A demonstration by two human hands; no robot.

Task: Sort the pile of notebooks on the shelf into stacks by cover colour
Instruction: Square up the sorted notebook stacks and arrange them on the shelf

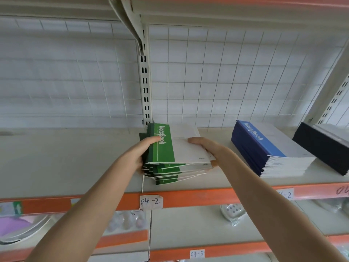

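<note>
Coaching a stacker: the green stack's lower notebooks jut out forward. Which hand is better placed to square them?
Probably left. The left hand grips the green-covered notebook stack at its spines, beside the jutting corners; the right hand holds the opposite white edge.

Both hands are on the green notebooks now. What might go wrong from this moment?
1. The green stack is fanned out unevenly, and its lower notebooks stick out toward the shelf edge. If the left hand and the right hand lift or squeeze it, some notebooks may slip off.
2. If it is pushed to the right, it might knock the blue stack out of line.
</note>
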